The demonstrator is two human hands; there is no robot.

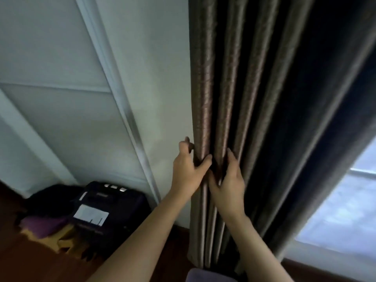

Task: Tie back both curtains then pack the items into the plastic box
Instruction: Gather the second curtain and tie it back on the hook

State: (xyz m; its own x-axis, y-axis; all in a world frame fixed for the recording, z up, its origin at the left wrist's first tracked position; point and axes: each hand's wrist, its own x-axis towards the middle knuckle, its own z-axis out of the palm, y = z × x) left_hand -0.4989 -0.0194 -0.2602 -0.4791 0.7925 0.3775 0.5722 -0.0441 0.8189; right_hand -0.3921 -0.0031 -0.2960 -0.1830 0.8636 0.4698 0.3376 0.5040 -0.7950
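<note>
At the far left, low on the floor, we see a dark bag (109, 210) with a white label and a purple cloth (42, 224) beside it; the plastic box is nowhere in view. Past the pale wall (142, 78), our left hand (188, 169) grips the curtain (234, 88) at its left edge, thumb across the front fold and fingers curled behind it. Just beside it, our right hand (227, 180) lies on the next pleats with fairly straight fingers, pressing them flat rather than closing round them. The curtain hangs in loose folds that spread right toward the bright window (345, 210). We judge we are gathering the cloth, and no tie-back shows. To do it well, we should sweep the right hand out to collect the far pleats, draw them to the left hand, and keep the bundle tight and level
</note>
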